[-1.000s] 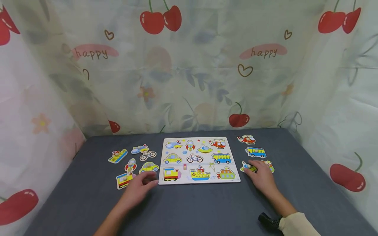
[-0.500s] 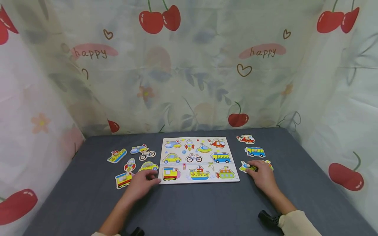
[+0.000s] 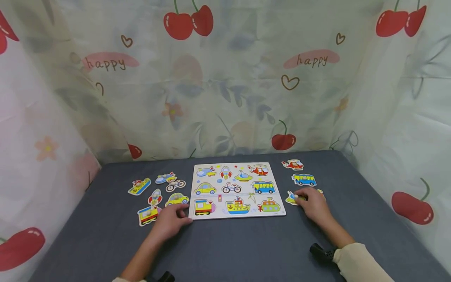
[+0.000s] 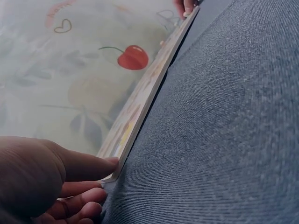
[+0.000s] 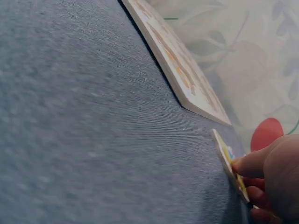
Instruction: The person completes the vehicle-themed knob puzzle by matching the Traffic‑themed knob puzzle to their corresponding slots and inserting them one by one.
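Observation:
A wooden puzzle board (image 3: 220, 188) with vehicle pictures lies in the middle of the head view. My left hand (image 3: 170, 222) holds its front left corner; in the left wrist view the thumb (image 4: 96, 167) lies against the corner and the other fingers curl beside it. To the board's right, my right hand (image 3: 313, 203) pinches a yellow-green flying saucer puzzle piece (image 3: 290, 198). In the right wrist view the thumb presses on the face of the saucer piece (image 5: 224, 151). The hand covers much of it. Another piece (image 3: 320, 191) is mostly hidden behind that hand.
Left of the board lie a boat (image 3: 139, 186), plane (image 3: 163, 178), bicycle (image 3: 175, 185), rocket (image 3: 155, 197), car (image 3: 177, 199) and train piece (image 3: 148, 215). A helicopter (image 3: 293, 165) and a bus piece (image 3: 304, 180) lie at right. Printed cloth (image 3: 225, 98) hangs behind the dark table.
My left hand has shifted slightly right and down onto the board's corner. The right hand has moved slightly up and left at the saucer piece, covering more of the piece behind it.

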The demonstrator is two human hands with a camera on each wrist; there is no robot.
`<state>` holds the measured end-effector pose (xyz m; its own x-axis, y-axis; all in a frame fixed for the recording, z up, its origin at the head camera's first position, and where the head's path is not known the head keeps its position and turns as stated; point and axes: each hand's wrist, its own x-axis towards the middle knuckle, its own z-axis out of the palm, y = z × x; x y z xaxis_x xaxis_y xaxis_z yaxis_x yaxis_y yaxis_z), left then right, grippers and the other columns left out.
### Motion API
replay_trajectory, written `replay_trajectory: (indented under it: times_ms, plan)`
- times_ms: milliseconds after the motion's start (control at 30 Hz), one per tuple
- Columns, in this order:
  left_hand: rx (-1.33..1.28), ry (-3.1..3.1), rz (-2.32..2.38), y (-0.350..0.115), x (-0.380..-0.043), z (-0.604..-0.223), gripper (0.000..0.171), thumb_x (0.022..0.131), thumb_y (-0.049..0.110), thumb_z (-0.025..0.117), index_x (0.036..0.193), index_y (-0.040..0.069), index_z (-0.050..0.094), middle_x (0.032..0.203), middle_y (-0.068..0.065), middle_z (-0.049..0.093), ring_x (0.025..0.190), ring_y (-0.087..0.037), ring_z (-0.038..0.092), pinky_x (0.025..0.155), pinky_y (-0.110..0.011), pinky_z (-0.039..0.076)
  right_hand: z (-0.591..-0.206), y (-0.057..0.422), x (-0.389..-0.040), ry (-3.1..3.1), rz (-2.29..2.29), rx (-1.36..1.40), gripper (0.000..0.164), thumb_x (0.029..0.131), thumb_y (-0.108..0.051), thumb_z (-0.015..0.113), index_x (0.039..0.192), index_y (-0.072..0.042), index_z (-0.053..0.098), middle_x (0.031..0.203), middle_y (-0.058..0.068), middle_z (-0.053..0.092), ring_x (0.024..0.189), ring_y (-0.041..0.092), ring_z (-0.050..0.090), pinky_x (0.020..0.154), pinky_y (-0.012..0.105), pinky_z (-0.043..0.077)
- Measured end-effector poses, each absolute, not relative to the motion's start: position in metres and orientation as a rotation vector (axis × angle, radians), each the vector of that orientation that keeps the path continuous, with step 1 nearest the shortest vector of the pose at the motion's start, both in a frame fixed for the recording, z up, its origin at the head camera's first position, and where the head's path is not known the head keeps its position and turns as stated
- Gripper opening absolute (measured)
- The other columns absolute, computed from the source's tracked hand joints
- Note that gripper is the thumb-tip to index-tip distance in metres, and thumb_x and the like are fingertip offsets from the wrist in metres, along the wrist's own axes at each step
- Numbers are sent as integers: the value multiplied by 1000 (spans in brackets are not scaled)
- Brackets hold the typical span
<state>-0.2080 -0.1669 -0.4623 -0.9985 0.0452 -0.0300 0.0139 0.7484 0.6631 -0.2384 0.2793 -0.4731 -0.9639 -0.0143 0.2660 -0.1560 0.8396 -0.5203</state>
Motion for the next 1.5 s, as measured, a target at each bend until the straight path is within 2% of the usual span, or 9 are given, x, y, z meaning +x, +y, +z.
replay_trajectory:
  times_ms: [200,467,900,1167,1500]
  plan:
    - [94,2923,1052,-168,-207,-462,48,74,9,84,119,4,68,74,2,55,68,-16,49,65,-33,39,-464,279,-243,-2844,797,161,14,85,-5,71,97,1,73,96,14,67,90,32,61,81,51,45]
    - [108,2925,1034,-168,-206,-461,49,73,10,84,119,4,68,76,1,54,71,-16,49,66,-33,39,-457,282,-253,-2943,751,145,15,87,-8,70,98,0,73,97,14,68,93,33,60,84,51,44]
    - [141,2950,1038,-167,-205,-460,48,72,8,84,117,5,69,75,1,53,69,-16,48,65,-33,38,-445,279,-279,-2946,720,243,10,87,-8,69,93,-1,73,83,5,67,76,21,58,71,42,45]
    - [117,2929,1045,-165,-203,-460,48,74,9,84,119,5,68,76,0,53,70,-16,48,65,-33,38,-447,272,-287,-2932,760,136,16,90,-9,67,102,0,72,96,13,66,86,27,58,78,47,45]
    - [104,2936,1042,-166,-204,-461,49,73,9,84,119,5,68,76,0,53,69,-16,48,65,-33,38,-456,262,-296,-2777,780,59,16,89,-9,69,101,0,72,97,15,68,90,32,59,81,49,42]
